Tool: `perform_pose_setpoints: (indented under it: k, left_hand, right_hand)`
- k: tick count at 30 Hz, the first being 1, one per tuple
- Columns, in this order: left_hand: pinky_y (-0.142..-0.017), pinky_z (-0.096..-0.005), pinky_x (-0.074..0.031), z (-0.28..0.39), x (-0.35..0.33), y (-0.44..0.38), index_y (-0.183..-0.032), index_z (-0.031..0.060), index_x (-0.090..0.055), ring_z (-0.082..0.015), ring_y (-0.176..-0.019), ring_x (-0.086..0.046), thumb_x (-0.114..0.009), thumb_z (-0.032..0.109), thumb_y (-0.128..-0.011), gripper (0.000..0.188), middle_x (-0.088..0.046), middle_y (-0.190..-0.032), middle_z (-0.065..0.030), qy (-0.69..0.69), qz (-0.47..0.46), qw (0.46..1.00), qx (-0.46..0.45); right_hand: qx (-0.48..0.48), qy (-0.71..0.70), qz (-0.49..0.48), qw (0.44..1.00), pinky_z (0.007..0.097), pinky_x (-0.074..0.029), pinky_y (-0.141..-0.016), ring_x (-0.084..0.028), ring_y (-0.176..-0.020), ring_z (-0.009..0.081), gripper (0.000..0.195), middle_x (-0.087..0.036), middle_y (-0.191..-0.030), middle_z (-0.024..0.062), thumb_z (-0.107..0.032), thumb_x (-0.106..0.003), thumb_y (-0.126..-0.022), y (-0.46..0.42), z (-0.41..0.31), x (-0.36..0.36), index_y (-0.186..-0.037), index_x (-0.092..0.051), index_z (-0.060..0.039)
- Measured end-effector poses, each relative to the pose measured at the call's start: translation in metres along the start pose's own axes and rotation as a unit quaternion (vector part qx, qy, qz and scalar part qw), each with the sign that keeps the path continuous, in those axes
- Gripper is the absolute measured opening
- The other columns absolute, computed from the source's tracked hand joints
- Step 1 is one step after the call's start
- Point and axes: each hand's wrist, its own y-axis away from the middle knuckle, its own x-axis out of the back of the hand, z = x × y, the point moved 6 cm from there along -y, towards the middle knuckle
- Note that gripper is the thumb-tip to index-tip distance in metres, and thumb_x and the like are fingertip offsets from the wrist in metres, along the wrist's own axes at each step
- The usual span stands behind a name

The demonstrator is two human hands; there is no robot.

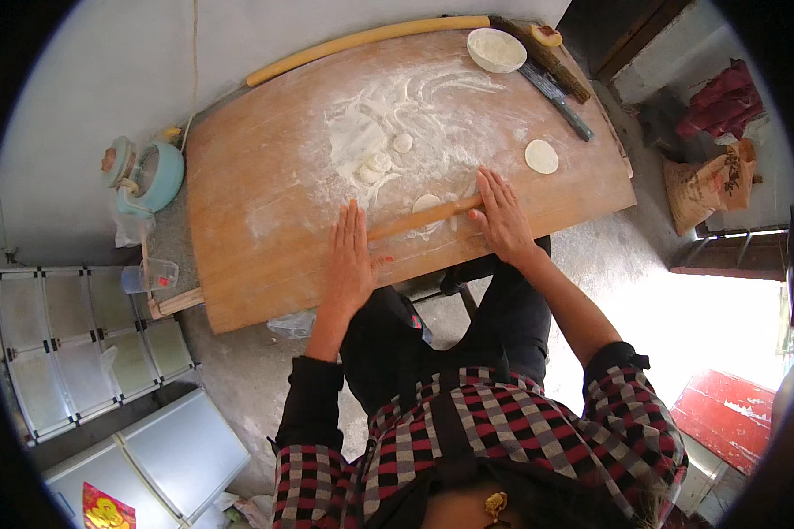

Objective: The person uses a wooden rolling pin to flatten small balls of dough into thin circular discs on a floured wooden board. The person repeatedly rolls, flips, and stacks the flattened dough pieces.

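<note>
A wooden rolling pin [411,223] lies across a dough round [427,203] near the front of the floured wooden board [264,185]. My left hand [353,254] rests flat on the pin's left end with fingers straight. Flat on the right end is my right hand [503,215], its thumb apart from the fingers. The pin covers part of the round. Beyond it lie a small dough piece [403,143] and a few more dough pieces [375,166] in loose flour. A rolled dough wrapper [541,157] sits to the right.
At the back right stand a white bowl of flour [496,49], a dark-handled knife [562,109] and a rough stick [549,59]. A long wooden pole [364,43] runs along the rear edge. Left of the board is a light-blue container [161,175] beside a clear plastic cup [162,274].
</note>
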Motion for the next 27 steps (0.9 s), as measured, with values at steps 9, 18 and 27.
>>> perform_pose_setpoints:
  k: [9, 18, 27]
  left_hand:
    - [-0.121, -0.0501, -0.016, -0.012, 0.004, -0.030, -0.153, -0.0048, -0.017, -0.0403, -0.149, -0.017, -0.067, 0.026, -0.089, 0.086, -0.018, -0.160, -0.0248, 0.009, 0.010, 1.000, 0.012]
    - [-0.121, -0.0504, -0.016, -0.031, 0.000, -0.040, -0.154, -0.0047, -0.015, -0.0404, -0.149, -0.016, -0.066, 0.033, -0.090, 0.090, -0.016, -0.161, -0.0244, -0.012, 0.077, 0.997, 0.013]
    - [-0.120, -0.0514, -0.016, -0.025, -0.009, -0.022, -0.154, -0.0047, -0.014, -0.0408, -0.150, -0.013, -0.068, 0.031, -0.088, 0.092, -0.015, -0.161, -0.0239, -0.012, 0.042, 0.999, 0.008]
  right_hand:
    - [0.006, -0.001, 0.029, 1.000, 0.0488, -0.023, -0.118, -0.029, -0.145, 0.0386, 0.064, -0.033, -0.155, 0.0208, -0.034, -0.048, -0.100, -0.022, 0.010, -0.012, -0.149, -0.030, 0.0017]
    - [-0.005, 0.034, 0.060, 0.998, 0.0483, -0.023, -0.117, -0.030, -0.144, 0.0373, 0.064, -0.035, -0.154, 0.0216, -0.035, -0.050, -0.099, -0.045, 0.000, -0.010, -0.149, -0.031, 0.0008]
    - [0.014, 0.035, 0.044, 0.998, 0.0487, -0.023, -0.117, -0.029, -0.144, 0.0382, 0.063, -0.035, -0.154, 0.0196, -0.037, -0.047, -0.101, -0.037, -0.004, -0.001, -0.149, -0.031, 0.0012]
